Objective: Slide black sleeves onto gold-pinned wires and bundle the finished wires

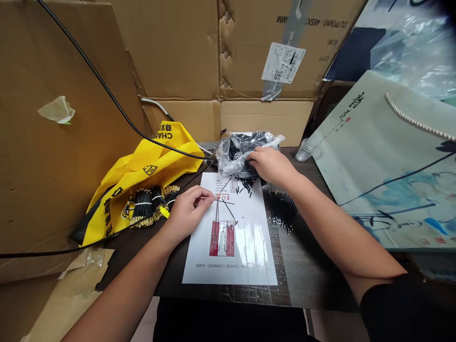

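Note:
My left hand point(190, 211) is over the left edge of a printed sheet point(199, 273), thumb and forefinger pinched on a thin black wire point(224, 186). My right hand point(272, 166) reaches to a clear plastic bag point(228, 161) full of small black pieces. Its fingers are curled together at the bag's near right side; what lies between them is hidden. Several short black tubes point(245, 185) lie scattered on the top of the sheet, just below the bag. A row of black wires point(282, 209) lies on the table under my right forearm.
Tied bundles of black wires point(143, 206) with gold ends rest on a yellow bag point(124, 173) at the left. A black cable point(107, 88) crosses the left side. Cardboard boxes point(178, 52) wall the back. A pale paper bag point(374, 156) and a clear plastic cup point(304, 149) stand right.

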The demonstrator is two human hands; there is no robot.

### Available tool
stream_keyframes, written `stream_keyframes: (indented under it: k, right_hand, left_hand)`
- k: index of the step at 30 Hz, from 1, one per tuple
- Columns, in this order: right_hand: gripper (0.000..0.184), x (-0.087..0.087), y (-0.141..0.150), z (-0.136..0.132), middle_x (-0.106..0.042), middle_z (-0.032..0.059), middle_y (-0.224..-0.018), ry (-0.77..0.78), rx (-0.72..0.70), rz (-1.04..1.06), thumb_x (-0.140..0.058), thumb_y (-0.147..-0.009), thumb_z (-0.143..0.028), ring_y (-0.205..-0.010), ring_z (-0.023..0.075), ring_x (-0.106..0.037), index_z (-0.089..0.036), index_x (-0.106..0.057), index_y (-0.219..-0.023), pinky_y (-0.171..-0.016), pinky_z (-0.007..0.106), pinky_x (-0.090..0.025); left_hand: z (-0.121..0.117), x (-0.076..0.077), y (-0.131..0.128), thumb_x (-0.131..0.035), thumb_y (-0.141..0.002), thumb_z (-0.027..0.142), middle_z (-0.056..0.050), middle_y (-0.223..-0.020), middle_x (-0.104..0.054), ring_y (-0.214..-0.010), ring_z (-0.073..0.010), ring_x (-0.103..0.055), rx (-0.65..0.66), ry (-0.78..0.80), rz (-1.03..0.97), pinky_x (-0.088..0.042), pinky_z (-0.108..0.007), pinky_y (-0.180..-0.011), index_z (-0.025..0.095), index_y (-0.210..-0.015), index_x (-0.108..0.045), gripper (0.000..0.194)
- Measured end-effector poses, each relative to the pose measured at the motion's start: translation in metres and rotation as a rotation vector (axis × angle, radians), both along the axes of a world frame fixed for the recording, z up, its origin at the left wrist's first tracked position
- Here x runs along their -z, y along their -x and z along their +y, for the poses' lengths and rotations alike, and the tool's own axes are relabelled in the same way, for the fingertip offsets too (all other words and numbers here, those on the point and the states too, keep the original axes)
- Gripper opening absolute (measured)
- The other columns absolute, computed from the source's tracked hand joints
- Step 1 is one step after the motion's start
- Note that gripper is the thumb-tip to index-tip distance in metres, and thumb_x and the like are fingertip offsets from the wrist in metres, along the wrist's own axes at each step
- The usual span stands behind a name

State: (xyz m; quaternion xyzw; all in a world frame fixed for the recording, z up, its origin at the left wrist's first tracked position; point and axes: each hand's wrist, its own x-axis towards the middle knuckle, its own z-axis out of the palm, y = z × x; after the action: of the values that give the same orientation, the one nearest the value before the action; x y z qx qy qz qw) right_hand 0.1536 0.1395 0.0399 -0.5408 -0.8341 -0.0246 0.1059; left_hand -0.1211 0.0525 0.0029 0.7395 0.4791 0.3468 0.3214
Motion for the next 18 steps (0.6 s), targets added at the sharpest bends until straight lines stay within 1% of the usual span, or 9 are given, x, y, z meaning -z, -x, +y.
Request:
stream_keyframes:
  k: [3, 5, 6, 9, 11, 13, 15, 17, 18]
  right_hand:
    - [0.025, -0.002, 0.007, -0.009, -0.064, 0.0102, -0.094, -0.098, 0.049, 0.042, -0.044, -0.095, -0.021, -0.087, 0.023, -0.057, -0.016, -0.069, -0.1, -0.069, 0.037, -0.04]
    - [0.028, 0.0, 0.011, -0.021, -0.063, 0.0091, -0.092, -0.158, 0.015, 0.054, -0.04, -0.098, -0.023, -0.087, 0.022, -0.056, -0.017, -0.067, -0.1, -0.071, 0.036, -0.04]
    - [0.029, 0.002, 0.013, -0.027, -0.062, 0.0087, -0.09, -0.155, -0.027, 0.037, -0.038, -0.099, -0.024, -0.086, 0.0215, -0.056, -0.017, -0.067, -0.098, -0.07, 0.035, -0.04]
    - [0.03, 0.012, 0.013, -0.046, -0.063, 0.0078, -0.089, -0.021, -0.145, -0.044, -0.039, -0.099, -0.024, -0.084, 0.0206, -0.057, -0.018, -0.068, -0.095, -0.066, 0.034, -0.039]
    - [0.027, 0.021, 0.008, -0.055, -0.066, 0.008, -0.091, 0.069, -0.111, -0.058, -0.043, -0.097, -0.023, -0.083, 0.0208, -0.059, -0.017, -0.069, -0.096, -0.066, 0.033, -0.039]
    - [0.026, 0.028, 0.003, -0.061, -0.067, 0.0099, -0.093, 0.101, -0.038, -0.057, -0.045, -0.096, -0.022, -0.082, 0.0218, -0.061, -0.015, -0.07, -0.1, -0.067, 0.033, -0.041]
    - [0.028, 0.032, 0.0, -0.065, -0.068, 0.0124, -0.096, 0.103, -0.003, -0.053, -0.044, -0.096, -0.021, -0.083, 0.0233, -0.063, -0.012, -0.069, -0.105, -0.07, 0.035, -0.043]
    - [0.031, 0.034, 0.001, -0.066, -0.068, 0.0155, -0.104, 0.106, -0.005, -0.046, -0.043, -0.096, -0.022, -0.09, 0.0254, -0.064, -0.01, -0.066, -0.113, -0.077, 0.037, -0.046]
    - [0.034, 0.035, 0.004, -0.065, -0.068, 0.0174, -0.108, 0.109, -0.007, -0.042, -0.042, -0.097, -0.023, -0.095, 0.0268, -0.063, -0.008, -0.064, -0.117, -0.081, 0.038, -0.047]
  left_hand:
    - [-0.001, -0.004, -0.001, -0.064, -0.087, 0.043, -0.002, -0.082, -0.062, -0.072, -0.0136, -0.055, -0.024, 0.154, -0.154, -0.042, -0.025, -0.064, 0.018, -0.084, -0.066, 0.025]
    - [-0.001, -0.008, 0.0, -0.068, -0.083, 0.046, -0.001, -0.074, -0.06, -0.065, -0.0123, -0.053, -0.045, 0.247, -0.234, -0.042, -0.024, -0.06, 0.017, -0.083, -0.065, 0.029]
    - [-0.001, -0.009, 0.0, -0.069, -0.082, 0.047, 0.0, -0.069, -0.058, -0.061, -0.0117, -0.052, -0.051, 0.279, -0.257, -0.041, -0.024, -0.059, 0.017, -0.082, -0.064, 0.031]
    - [-0.001, -0.009, 0.002, -0.069, -0.082, 0.049, 0.003, -0.062, -0.054, -0.057, -0.0109, -0.049, -0.039, 0.319, -0.304, -0.04, -0.024, -0.058, 0.017, -0.081, -0.06, 0.033]
    - [-0.001, -0.006, 0.002, -0.064, -0.086, 0.051, 0.003, -0.062, -0.052, -0.059, -0.0111, -0.049, -0.011, 0.314, -0.309, -0.04, -0.024, -0.06, 0.018, -0.078, -0.057, 0.035]
    - [-0.002, -0.003, 0.001, -0.054, -0.092, 0.053, 0.002, -0.064, -0.054, -0.062, -0.0117, -0.051, 0.007, 0.29, -0.279, -0.042, -0.025, -0.064, 0.018, -0.076, -0.056, 0.038]
    - [-0.001, -0.004, -0.003, -0.045, -0.096, 0.053, -0.001, -0.07, -0.059, -0.067, -0.0132, -0.054, 0.018, 0.248, -0.198, -0.044, -0.026, -0.069, 0.018, -0.077, -0.058, 0.042]
    - [0.004, -0.01, -0.01, -0.039, -0.099, 0.051, -0.004, -0.08, -0.065, -0.075, -0.016, -0.059, 0.048, 0.173, -0.046, -0.046, -0.028, -0.073, 0.018, -0.083, -0.063, 0.043]
    - [0.008, -0.014, -0.014, -0.038, -0.099, 0.049, -0.005, -0.087, -0.068, -0.08, -0.0175, -0.061, 0.072, 0.116, 0.068, -0.046, -0.029, -0.076, 0.018, -0.087, -0.065, 0.043]
